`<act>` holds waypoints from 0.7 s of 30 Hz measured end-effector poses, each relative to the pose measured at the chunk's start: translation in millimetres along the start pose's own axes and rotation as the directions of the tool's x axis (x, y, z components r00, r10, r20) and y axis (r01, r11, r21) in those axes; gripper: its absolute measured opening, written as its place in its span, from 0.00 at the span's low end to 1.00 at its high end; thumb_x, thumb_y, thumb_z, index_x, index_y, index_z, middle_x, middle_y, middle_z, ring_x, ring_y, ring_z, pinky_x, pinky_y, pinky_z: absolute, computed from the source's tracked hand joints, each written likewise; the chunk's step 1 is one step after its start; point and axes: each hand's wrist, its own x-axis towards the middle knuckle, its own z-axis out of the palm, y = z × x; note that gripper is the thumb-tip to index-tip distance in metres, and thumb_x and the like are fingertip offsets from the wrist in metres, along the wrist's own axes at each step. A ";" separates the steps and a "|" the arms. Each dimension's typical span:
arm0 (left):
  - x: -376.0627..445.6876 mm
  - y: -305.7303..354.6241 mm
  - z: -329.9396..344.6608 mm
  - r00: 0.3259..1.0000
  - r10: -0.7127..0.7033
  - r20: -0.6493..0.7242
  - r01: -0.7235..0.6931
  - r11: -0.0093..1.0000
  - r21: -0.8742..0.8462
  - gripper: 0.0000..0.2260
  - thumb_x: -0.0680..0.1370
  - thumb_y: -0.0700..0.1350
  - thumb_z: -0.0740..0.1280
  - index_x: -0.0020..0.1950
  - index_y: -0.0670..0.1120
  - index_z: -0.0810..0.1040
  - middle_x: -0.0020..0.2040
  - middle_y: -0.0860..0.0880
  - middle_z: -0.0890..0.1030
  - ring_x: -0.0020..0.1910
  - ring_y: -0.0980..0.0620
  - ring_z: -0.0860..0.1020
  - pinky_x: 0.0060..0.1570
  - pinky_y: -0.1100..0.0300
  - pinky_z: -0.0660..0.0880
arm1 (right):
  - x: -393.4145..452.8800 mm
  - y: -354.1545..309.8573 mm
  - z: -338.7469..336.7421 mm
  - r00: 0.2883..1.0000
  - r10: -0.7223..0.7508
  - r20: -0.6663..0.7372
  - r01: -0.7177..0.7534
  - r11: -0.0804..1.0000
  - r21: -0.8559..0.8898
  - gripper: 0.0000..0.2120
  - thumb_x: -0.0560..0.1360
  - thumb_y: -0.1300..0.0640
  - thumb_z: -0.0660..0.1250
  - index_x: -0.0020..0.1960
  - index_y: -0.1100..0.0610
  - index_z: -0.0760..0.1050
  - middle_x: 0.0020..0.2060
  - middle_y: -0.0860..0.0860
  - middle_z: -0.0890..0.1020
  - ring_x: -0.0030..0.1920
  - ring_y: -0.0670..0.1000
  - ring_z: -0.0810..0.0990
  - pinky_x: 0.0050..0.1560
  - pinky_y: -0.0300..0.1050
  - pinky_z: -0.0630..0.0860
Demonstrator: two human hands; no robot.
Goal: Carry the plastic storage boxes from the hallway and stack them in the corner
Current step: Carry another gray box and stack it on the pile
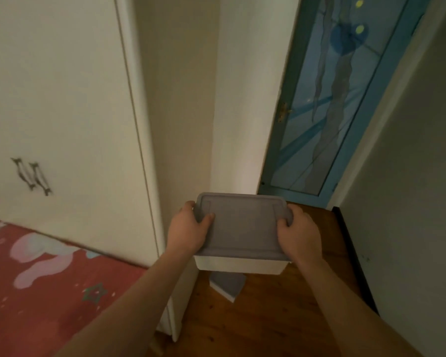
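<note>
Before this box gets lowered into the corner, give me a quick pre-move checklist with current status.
1. Left hand grips the box lid edge: ok.
2. Right hand grips the opposite edge: ok.
3. Box held level: ok, roughly.
4. Lid latched to the white box body: cannot tell.
5. Another box below in the corner to stack on: ok, partly hidden.
6. Alignment over that lower box: cannot tell.

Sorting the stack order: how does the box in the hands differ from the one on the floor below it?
The held grey-lidded white plastic box is in the air, both hands on its short ends; the second grey-lidded box sits on the wooden floor. The held one shows its full lid; the floor one is mostly hidden beneath it. Both have grey lids and pale bodies.
</note>
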 end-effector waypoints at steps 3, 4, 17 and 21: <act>-31.5 -7.1 -25.1 1.000 0.006 -0.024 -0.007 1.000 -0.016 0.25 0.77 0.57 0.66 0.69 0.45 0.69 0.59 0.48 0.78 0.54 0.47 0.77 0.51 0.55 0.75 | -30.0 -14.7 -8.5 1.000 0.008 0.009 -0.008 1.000 -0.001 0.20 0.81 0.53 0.59 0.72 0.54 0.68 0.56 0.55 0.78 0.48 0.51 0.75 0.46 0.44 0.70; -38.2 -7.7 -32.1 0.999 0.016 -0.034 -0.017 1.000 -0.018 0.24 0.78 0.57 0.66 0.68 0.46 0.69 0.58 0.48 0.78 0.54 0.48 0.77 0.50 0.56 0.74 | -37.4 -18.9 -11.7 1.000 0.017 0.012 -0.017 1.000 0.000 0.20 0.81 0.53 0.59 0.72 0.54 0.67 0.57 0.55 0.78 0.51 0.53 0.76 0.48 0.44 0.70; -159.0 -119.2 -231.6 0.986 -0.002 -0.167 0.007 0.999 0.032 0.15 0.80 0.48 0.62 0.65 0.44 0.71 0.56 0.45 0.79 0.46 0.48 0.74 0.44 0.58 0.68 | -216.6 -182.0 0.3 0.991 -0.125 0.051 0.122 0.991 0.059 0.16 0.81 0.54 0.57 0.68 0.52 0.70 0.48 0.49 0.76 0.46 0.50 0.74 0.43 0.45 0.71; -189.2 -165.7 -305.1 0.969 -0.040 -0.245 0.050 0.998 0.035 0.15 0.79 0.47 0.62 0.64 0.43 0.72 0.55 0.44 0.80 0.49 0.43 0.78 0.44 0.54 0.73 | -258.0 -245.3 28.0 0.973 -0.209 0.097 0.200 0.975 0.100 0.17 0.81 0.52 0.57 0.70 0.52 0.69 0.52 0.51 0.78 0.48 0.50 0.76 0.47 0.47 0.75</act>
